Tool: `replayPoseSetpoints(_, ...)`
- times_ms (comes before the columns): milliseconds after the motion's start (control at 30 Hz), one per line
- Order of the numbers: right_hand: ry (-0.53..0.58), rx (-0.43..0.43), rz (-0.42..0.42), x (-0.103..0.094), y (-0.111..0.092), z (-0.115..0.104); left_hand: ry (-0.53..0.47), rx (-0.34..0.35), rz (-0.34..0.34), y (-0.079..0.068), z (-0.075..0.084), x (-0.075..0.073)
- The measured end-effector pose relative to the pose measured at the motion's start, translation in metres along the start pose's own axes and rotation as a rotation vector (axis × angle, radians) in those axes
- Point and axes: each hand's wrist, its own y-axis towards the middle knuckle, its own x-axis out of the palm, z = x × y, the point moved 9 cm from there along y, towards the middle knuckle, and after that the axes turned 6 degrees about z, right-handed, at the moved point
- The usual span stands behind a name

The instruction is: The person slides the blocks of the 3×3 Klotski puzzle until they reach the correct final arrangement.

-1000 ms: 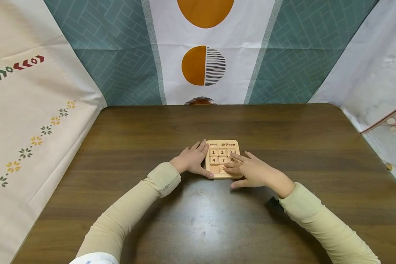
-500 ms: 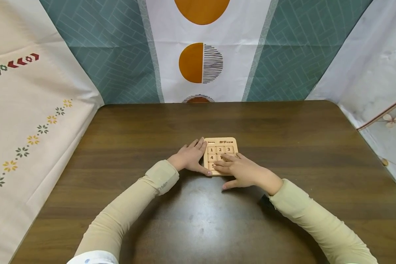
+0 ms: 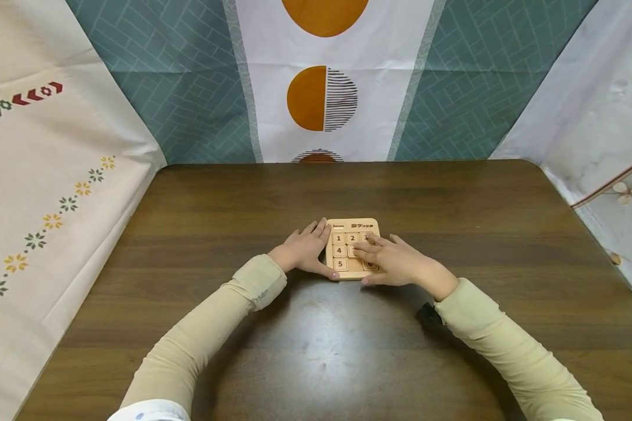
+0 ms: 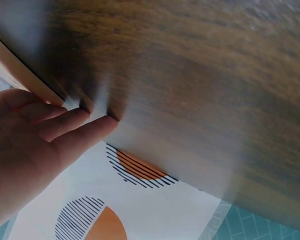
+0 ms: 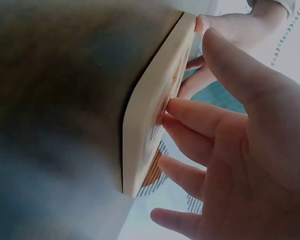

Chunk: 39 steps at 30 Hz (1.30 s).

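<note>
A wooden number slide puzzle [image 3: 350, 277] lies flat on the table. Tiles 1, 2, 4 and 5 [image 3: 340, 264] can be read, and 6 shows partly by the right hand. A bare gap lies in the bottom row's middle. My left hand [image 3: 308, 248] rests along the puzzle's left edge, fingers extended, thumb at the lower left corner. My right hand [image 3: 400, 263] reaches over the right side, hiding several tiles. In the right wrist view, two fingertips of that hand [image 5: 260, 145] touch the tile face, while the other fingers are held off it.
The brown wooden table [image 3: 242, 199] extends around the puzzle on all sides. Patterned cloth [image 3: 200, 105] hangs behind its far edge, with pale cloth at left and right. A small dark object [image 3: 429, 314] sits under the right wrist.
Tile 5 slid from the bottom middle to the bottom left corner under my right hand's fingers. That hand then shifted back right and slightly away. My left hand stayed at the puzzle's edge.
</note>
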Motion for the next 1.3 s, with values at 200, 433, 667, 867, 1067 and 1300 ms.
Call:
replayPoseSetpoints(200,-0.001,-0.017,-0.002,0.002,-0.007,-0.005,-0.002,0.006,0.007,0.001,0.001,-0.002)
replayPoseSetpoints(433,0.006,-0.056,-0.005,0.008,-0.017,-0.016,0.003,-0.002,0.005,-0.002,0.001,0.001)
replayPoseSetpoints(667,0.018,-0.043,0.037,0.004,-0.022,-0.009,0.008,0.006,0.024,0.000,0.000,0.000)
replayPoseSetpoints(867,0.006,0.059,0.053,0.001,-0.022,0.016,0.013,0.016,0.027,0.000,0.001,0.000)
replayPoseSetpoints(1067,0.004,0.064,0.057,0.001,-0.017,0.015,0.016,0.015,0.025,-0.001,0.001,-0.001)
replayPoseSetpoints(1300,0.011,0.041,0.059,0.002,-0.007,0.004,0.008,0.012,0.021,-0.001,0.001,-0.002)
